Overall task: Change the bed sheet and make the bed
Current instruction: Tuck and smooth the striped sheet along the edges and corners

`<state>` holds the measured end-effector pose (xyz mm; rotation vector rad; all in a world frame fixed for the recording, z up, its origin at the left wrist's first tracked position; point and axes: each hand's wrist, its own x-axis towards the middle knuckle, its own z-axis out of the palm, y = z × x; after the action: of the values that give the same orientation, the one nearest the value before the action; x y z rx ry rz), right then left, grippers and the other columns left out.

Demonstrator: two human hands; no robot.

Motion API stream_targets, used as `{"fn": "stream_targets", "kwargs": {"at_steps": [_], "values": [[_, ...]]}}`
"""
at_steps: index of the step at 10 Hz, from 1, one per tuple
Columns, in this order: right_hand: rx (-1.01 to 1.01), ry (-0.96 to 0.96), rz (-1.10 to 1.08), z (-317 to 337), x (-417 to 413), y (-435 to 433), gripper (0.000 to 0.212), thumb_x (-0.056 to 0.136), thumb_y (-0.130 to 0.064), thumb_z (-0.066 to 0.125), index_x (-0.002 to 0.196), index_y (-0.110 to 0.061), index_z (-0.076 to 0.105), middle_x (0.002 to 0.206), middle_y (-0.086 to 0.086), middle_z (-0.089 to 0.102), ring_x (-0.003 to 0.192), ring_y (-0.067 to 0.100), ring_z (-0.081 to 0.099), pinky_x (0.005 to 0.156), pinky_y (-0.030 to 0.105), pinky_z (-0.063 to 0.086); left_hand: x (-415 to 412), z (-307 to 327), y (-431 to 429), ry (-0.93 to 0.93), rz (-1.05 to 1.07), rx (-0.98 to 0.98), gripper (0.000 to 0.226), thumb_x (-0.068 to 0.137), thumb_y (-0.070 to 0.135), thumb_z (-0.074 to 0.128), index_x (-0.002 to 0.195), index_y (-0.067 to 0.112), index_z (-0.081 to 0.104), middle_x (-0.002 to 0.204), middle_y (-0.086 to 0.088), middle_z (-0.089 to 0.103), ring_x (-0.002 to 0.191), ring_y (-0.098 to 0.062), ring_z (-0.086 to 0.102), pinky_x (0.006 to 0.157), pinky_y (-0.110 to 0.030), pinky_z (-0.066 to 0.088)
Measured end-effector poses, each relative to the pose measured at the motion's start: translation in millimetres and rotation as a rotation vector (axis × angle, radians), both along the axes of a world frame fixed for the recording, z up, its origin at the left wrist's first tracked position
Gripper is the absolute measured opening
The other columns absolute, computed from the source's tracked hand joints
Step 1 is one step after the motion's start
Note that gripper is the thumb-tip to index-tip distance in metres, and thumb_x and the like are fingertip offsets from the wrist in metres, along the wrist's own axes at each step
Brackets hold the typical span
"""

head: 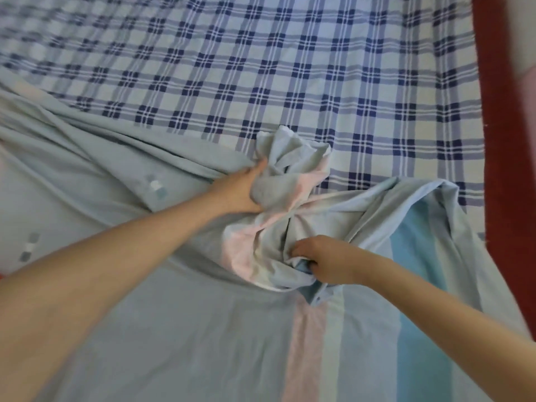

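A pale blue sheet (145,329) with pink and turquoise stripes covers the near half of the bed. Its far edge is bunched into a crumpled wad (293,166) in the middle of the view. My left hand (240,192) grips that wad from the left. My right hand (327,262) holds a gathered fold of the same sheet nearer to me, fingers curled into the cloth. Beyond the bunch lies a blue-and-white checked sheet (261,68), spread flat over the far half of the bed.
A dark red edge (504,126), a bed frame or cover, runs along the right side of the mattress. The striped sheet drapes up to that edge at the lower right. Loose folds run off to the left.
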<state>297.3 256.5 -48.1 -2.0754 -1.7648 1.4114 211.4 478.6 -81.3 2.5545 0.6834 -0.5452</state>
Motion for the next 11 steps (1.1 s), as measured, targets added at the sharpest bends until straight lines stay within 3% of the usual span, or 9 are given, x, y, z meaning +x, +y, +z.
{"fn": "stream_targets", "kwargs": {"at_steps": [1, 2, 3, 4, 5, 6, 7, 9, 11], "values": [[-0.232, 0.017, -0.092, 9, -7, -6, 0.026, 0.094, -0.036, 0.045, 0.102, -0.012, 0.052, 0.100, 0.003, 0.062, 0.089, 0.023, 0.054, 0.071, 0.033, 0.040, 1, -10, -21, 0.254, -0.071, 0.074, 0.060, 0.083, 0.052, 0.061, 0.130, 0.016, 0.046, 0.122, -0.006, 0.059, 0.106, -0.027, 0.059, 0.078, -0.034, 0.047], [-0.404, -0.152, 0.012, 14, -24, -15, 0.053, 0.084, -0.058, 0.057, 0.116, -0.017, 0.046, 0.109, 0.001, 0.060, 0.099, 0.025, 0.056, 0.076, 0.032, 0.041, -10, 4, -21, 0.447, -0.113, 0.150, 0.052, 0.092, 0.055, 0.045, 0.120, 0.012, 0.056, 0.109, -0.006, 0.064, 0.096, -0.026, 0.062, 0.073, -0.030, 0.043], [-0.476, -0.330, 0.308, 24, -16, -16, 0.036, 0.098, -0.029, 0.045, 0.124, -0.006, 0.054, 0.116, 0.010, 0.061, 0.111, 0.030, 0.057, 0.077, 0.027, 0.043, -13, 35, -5, 0.464, 0.195, -0.170, 0.041, 0.102, 0.033, 0.037, 0.088, -0.001, 0.056, 0.058, -0.011, 0.054, 0.046, -0.017, 0.050, 0.045, -0.018, 0.041], [-0.417, -0.263, -0.335, 45, 58, 12, 0.031, 0.099, -0.012, 0.041, 0.122, 0.003, 0.056, 0.080, 0.007, 0.056, 0.086, 0.026, 0.064, 0.068, 0.025, 0.050, 27, 79, 44, -0.030, 0.798, -0.342, 0.019, 0.099, 0.008, 0.041, 0.095, 0.001, 0.058, 0.063, -0.016, 0.055, 0.049, -0.020, 0.052, 0.038, -0.019, 0.045], [0.072, 0.203, -1.562, 85, 166, 61, 0.028, 0.101, -0.007, 0.034, 0.125, -0.002, 0.048, 0.105, 0.017, 0.057, 0.088, 0.032, 0.060, 0.044, 0.026, 0.053, 102, 148, 101, -0.536, 0.715, -0.190, 0.034, 0.097, 0.009, 0.043, 0.129, 0.005, 0.052, 0.118, -0.020, 0.059, 0.101, -0.032, 0.060, 0.082, -0.034, 0.049], [0.696, 0.374, -1.619, 152, 228, 113, 0.070, 0.095, -0.013, 0.054, 0.151, -0.016, 0.013, 0.150, 0.014, 0.032, 0.131, 0.028, 0.041, 0.101, 0.039, 0.044, 166, 216, 112, -0.742, 0.568, -0.003, 0.081, 0.093, 0.029, 0.058, 0.152, 0.014, 0.004, 0.156, -0.020, 0.006, 0.145, -0.029, 0.010, 0.112, -0.032, 0.015], [0.720, -0.071, -1.439, 177, 244, 140, 0.121, 0.075, -0.031, 0.081, 0.151, -0.017, -0.011, 0.160, 0.007, -0.002, 0.147, 0.019, 0.006, 0.120, 0.041, 0.009, 191, 223, 92, -0.615, 0.488, 0.111, 0.115, 0.081, 0.035, 0.073, 0.148, 0.019, -0.019, 0.154, -0.018, -0.025, 0.145, -0.034, -0.008, 0.116, -0.040, 0.005], [0.483, -0.653, -0.831, 91, 205, 54, 0.090, 0.083, -0.025, 0.067, 0.151, -0.019, 0.008, 0.159, 0.009, 0.002, 0.147, 0.025, 0.006, 0.116, 0.042, 0.012, 127, 95, 18, -0.221, 0.090, 0.163, 0.077, 0.091, 0.025, 0.057, 0.150, 0.022, 0.009, 0.155, -0.007, -0.021, 0.142, -0.033, 0.012, 0.107, -0.048, 0.032], [0.090, -0.627, -0.789, -11, 146, -107, 0.075, 0.090, -0.020, 0.058, 0.150, -0.017, 0.014, 0.157, 0.016, 0.005, 0.145, 0.033, 0.010, 0.114, 0.045, 0.015, 38, -15, -81, 0.055, 0.009, 0.142, 0.063, 0.091, 0.041, 0.054, 0.144, 0.019, 0.027, 0.155, -0.010, 0.000, 0.142, -0.029, 0.016, 0.109, -0.045, 0.028]]}}
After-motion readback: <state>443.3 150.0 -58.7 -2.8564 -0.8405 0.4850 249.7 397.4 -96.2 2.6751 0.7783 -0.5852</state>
